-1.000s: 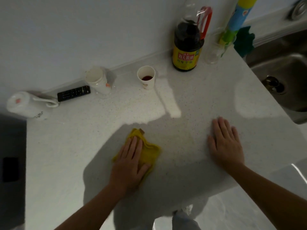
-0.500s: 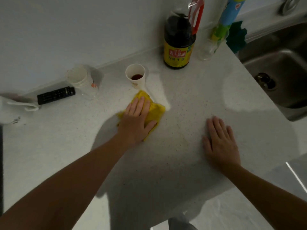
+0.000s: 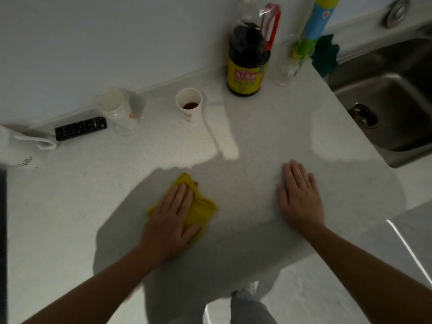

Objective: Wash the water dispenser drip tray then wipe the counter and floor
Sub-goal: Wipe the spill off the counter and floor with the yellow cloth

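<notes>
Head view. The left hand lies flat on a yellow cloth, fingers straight and close together, pressing it onto the pale speckled counter; nothing is gripped. The cloth sits near the counter's front edge, inside the person's shadow, with its bunched corners showing beyond the fingertips and beside the thumb. The right hand rests palm down on bare counter, well apart from the cloth, fingers extended and holding nothing.

Along the wall stand a paper cup with a little dark liquid in it, a dark sauce bottle with a yellow label, a second white cup and a black remote lying flat. A steel sink adjoins the counter on the right. Pale floor shows below the counter edge.
</notes>
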Motion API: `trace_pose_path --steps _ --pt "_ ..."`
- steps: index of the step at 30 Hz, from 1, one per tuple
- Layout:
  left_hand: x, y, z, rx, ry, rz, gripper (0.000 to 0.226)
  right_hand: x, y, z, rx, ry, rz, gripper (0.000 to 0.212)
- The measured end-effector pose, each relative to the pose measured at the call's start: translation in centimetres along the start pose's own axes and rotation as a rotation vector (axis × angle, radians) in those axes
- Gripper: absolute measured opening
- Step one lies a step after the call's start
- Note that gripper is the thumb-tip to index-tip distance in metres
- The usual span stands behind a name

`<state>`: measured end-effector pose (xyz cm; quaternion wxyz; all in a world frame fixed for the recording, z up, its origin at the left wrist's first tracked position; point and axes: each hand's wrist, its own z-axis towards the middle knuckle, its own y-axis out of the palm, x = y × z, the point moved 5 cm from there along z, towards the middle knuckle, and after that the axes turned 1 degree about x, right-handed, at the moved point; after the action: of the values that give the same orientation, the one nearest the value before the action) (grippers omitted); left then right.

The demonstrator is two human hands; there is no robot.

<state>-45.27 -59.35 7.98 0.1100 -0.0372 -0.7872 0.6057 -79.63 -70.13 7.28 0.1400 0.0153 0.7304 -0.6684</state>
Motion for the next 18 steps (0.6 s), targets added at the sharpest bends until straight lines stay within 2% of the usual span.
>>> trace_pose_path --steps 2,4,7,9,12,14,18 --pt "-0.4 -1.0 3.6 0.037 -0.069 -0.008 0.091 0.0 0.0 0.0 0.017 0.000 0.020 0.064" --pt "0.2 -2.4 8.6 0.073 -0.043 0.012 0.090 0.1 0.0 0.0 0.024 0.005 0.054 0.062" --pt "3.7 -3.8 15.8 0.047 0.113 0.040 0.087 0.5 -0.4 -0.1 0.070 0.028 0.177 0.060" --pt "7.6 -3.4 17.5 0.016 0.272 0.076 0.087 1.0 -1.1 -0.2 0.132 0.064 0.272 0.059" --pt "12.1 -1.3 14.0 0.028 0.477 0.119 0.085 1.3 -1.5 -0.4 0.185 0.103 0.359 0.057" --pt "12.9 0.1 9.3 0.029 0.541 0.105 0.084 1.4 -1.4 -0.4 0.183 0.113 0.377 0.058" --pt "10.8 2.1 0.6 -0.037 0.454 0.096 0.083 1.2 -1.2 -0.4 0.125 0.043 0.319 0.057"
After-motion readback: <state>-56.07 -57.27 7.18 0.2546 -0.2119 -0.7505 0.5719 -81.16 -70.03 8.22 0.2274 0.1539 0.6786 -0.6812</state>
